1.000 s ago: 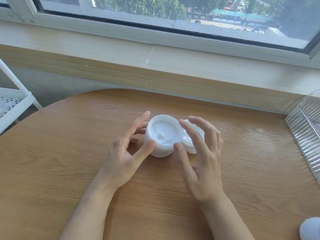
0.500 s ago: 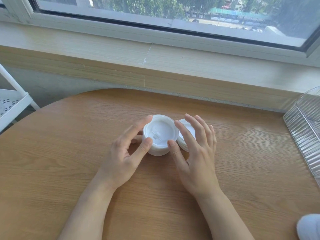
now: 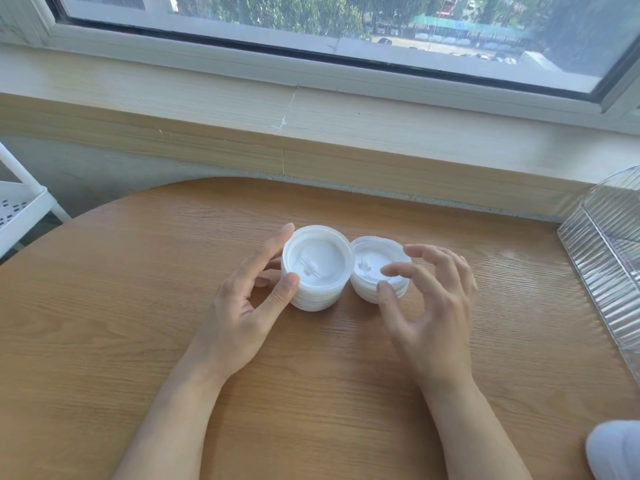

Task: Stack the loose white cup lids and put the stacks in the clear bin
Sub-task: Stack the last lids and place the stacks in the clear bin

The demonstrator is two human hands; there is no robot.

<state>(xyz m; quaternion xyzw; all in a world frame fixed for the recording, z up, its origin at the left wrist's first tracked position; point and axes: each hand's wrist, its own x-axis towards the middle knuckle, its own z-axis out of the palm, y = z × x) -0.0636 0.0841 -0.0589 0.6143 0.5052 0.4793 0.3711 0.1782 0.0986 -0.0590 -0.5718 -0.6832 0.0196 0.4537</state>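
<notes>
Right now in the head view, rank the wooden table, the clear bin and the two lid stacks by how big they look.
1. wooden table
2. clear bin, cut off by the frame edge
3. left lid stack
4. right lid stack, partly hidden by the right hand; only slightly smaller-looking, so that order is unsure.

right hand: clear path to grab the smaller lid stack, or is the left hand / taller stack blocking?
Probably yes. The right hand hovers at the smaller lid stack, thumb at its near rim. The left hand grips only the taller stack, which sits beside it on the far side from the right hand.
</notes>
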